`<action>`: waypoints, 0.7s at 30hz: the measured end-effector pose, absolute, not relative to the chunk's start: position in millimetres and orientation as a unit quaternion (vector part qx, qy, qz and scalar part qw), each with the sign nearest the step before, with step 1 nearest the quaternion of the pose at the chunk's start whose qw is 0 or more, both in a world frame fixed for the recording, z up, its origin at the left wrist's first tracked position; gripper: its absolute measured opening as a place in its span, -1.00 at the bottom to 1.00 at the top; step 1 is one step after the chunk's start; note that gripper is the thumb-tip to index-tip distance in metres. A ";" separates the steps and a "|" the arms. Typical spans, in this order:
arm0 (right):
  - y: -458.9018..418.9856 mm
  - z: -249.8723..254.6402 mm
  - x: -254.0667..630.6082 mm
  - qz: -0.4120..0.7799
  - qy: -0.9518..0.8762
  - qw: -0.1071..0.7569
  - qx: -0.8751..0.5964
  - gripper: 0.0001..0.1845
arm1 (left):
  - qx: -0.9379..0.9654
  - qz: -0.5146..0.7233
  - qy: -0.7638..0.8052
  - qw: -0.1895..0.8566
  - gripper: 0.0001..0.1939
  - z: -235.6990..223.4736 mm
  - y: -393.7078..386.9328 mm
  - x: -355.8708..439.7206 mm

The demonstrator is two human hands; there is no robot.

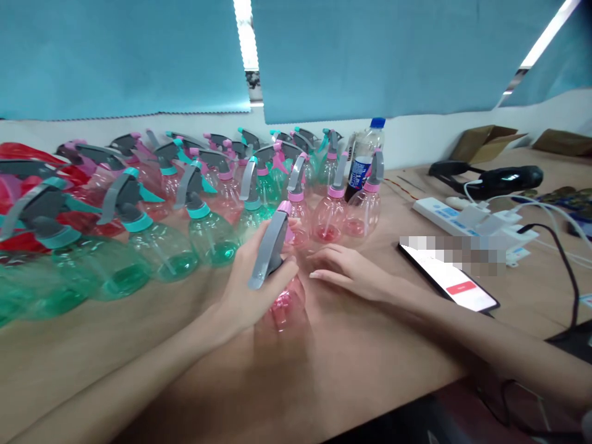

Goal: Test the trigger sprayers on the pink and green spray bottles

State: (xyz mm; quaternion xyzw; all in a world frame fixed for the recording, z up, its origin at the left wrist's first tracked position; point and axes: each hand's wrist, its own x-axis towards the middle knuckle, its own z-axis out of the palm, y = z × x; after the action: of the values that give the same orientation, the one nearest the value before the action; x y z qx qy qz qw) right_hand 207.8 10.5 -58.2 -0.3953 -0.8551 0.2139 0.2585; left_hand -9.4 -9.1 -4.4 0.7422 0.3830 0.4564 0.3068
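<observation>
A pink spray bottle (pixel 287 303) with a grey and pink trigger head stands upright in front of me on the brown table. My left hand (pixel 250 280) is wrapped round its neck, just under the head. To the right of that bottle, my right hand (pixel 349 269) rests low over the table with fingers stretched out and holds nothing. Behind it stand more pink spray bottles (pixel 327 223). Several green spray bottles (pixel 169 256) with turquoise collars line the left side.
A lit phone (pixel 456 283) lies right of my right arm. Beyond it are a white power strip (pixel 444 216) with chargers and cables, a black device (pixel 509 179) and an open cardboard box (pixel 483 142). A blue-capped drink bottle (pixel 363 163) stands by the wall.
</observation>
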 end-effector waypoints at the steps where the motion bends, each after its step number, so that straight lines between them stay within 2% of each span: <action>1: 14.7 -61.1 214.3 0.202 -0.857 0.252 -0.401 -0.66 | 0.745 0.455 0.381 0.304 -0.78 -5.6 -8.1 -9.2; 7: 23.1 -81.4 224.8 0.185 -0.861 0.257 -0.398 -0.67 | 0.765 0.427 0.388 0.286 -0.85 -7.2 1.0 -4.2; 12: 21.1 -94.7 219.7 0.151 -0.869 0.262 -0.392 -0.49 | 0.775 0.411 0.391 0.279 -0.90 2.5 3.2 1.9; 17: 23.2 -99.1 223.4 0.156 -0.873 0.243 -0.392 -0.39 | 0.759 0.400 0.394 0.330 -0.80 -1.4 2.0 -1.0; 21: 24.4 -98.8 224.7 0.159 -0.877 0.232 -0.390 -0.36 | 0.767 0.393 0.397 0.316 -0.71 -7.7 3.9 -3.0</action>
State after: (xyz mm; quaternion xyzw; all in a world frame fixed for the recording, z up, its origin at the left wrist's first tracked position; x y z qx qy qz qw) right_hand 224.7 24.4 -98.8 -0.3901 -0.8769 0.1589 0.2317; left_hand -3.0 3.9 -7.7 0.7670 0.3967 0.3928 0.3161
